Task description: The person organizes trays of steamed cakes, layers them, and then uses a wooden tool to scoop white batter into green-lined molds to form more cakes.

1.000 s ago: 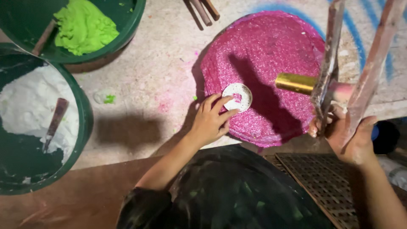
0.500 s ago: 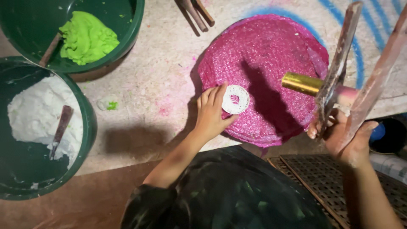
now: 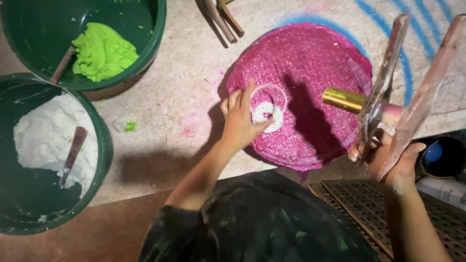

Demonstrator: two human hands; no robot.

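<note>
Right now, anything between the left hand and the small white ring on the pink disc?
Nothing visible. The left hand already touches the small white ring, fingers at its left edge, thumb below it. The ring lies on the glittery pink round disc; the brass-coloured cylinder sits apart, to its right.

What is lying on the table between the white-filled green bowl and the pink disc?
In the head view, the table there carries only a small green-and-white lump and pink powder stains; nothing else lies between the bowl and the pink disc.
</note>
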